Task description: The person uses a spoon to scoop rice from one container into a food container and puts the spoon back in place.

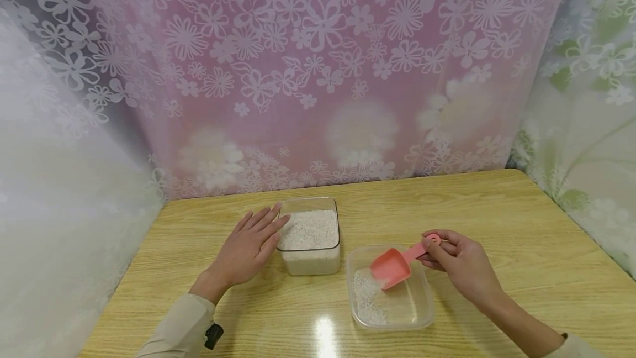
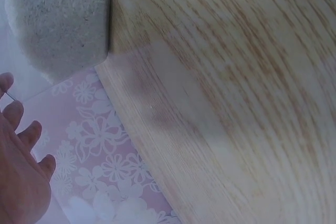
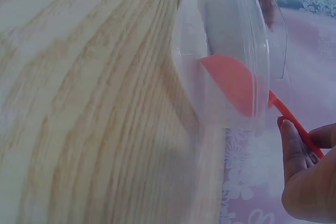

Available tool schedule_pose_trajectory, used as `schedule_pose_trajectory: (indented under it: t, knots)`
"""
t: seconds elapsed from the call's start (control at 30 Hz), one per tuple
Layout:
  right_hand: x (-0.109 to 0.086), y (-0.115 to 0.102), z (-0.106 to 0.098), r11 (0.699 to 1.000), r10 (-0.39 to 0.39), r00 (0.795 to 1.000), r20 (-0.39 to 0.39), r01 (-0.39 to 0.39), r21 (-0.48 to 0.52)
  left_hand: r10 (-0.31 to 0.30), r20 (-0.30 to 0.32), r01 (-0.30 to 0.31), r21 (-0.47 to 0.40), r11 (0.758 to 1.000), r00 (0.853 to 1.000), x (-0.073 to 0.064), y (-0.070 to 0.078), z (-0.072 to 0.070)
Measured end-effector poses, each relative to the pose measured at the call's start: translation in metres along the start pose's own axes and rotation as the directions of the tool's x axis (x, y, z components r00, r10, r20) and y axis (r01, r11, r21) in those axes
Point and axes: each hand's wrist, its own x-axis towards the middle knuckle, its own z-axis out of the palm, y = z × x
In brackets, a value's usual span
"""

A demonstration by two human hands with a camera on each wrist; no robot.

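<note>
A clear square container [image 1: 311,263] stands upright, filled high with what looks like white rice [image 1: 310,229]. My left hand [image 1: 247,250] rests against its left rim with fingers extended; in the left wrist view part of that hand [image 2: 23,166] shows beside the grains. To the right and nearer sits a shallower clear plastic tub [image 1: 417,316], with a small heap of rice [image 1: 369,298] at its left side. My right hand [image 1: 464,264] pinches the handle of a pink scoop [image 1: 392,267]. Its bowl hangs inside the tub, tipped down towards the rice, as the right wrist view also shows.
Both containers stand on a wood-grain table [image 1: 258,314]. A pink floral curtain [image 1: 318,98] hangs behind its back edge, with pale patterned sheets at left [image 1: 64,209] and right [image 1: 586,142]. Light glares off the table at the front.
</note>
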Motion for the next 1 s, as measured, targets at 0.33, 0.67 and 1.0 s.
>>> schedule_pose_trajectory:
  t: [0.33,0.67,1.0]
  knots:
    - [-0.006,-0.01,0.003,0.992,-0.082,0.996,0.018,0.083,-0.093,0.012,-0.015,-0.012,0.021,1.0,1.0,0.0,0.0,-0.001]
    - [-0.019,-0.015,0.006,0.882,-0.337,0.94,0.048,0.333,-0.334,0.021,-0.022,-0.021,0.034,0.999,1.0,0.002,0.0,-0.002]
    - [-0.021,-0.029,0.003,0.796,-0.488,0.871,0.061,0.472,-0.378,0.028,-0.028,-0.027,0.033,0.999,0.999,0.001,-0.001,-0.001]
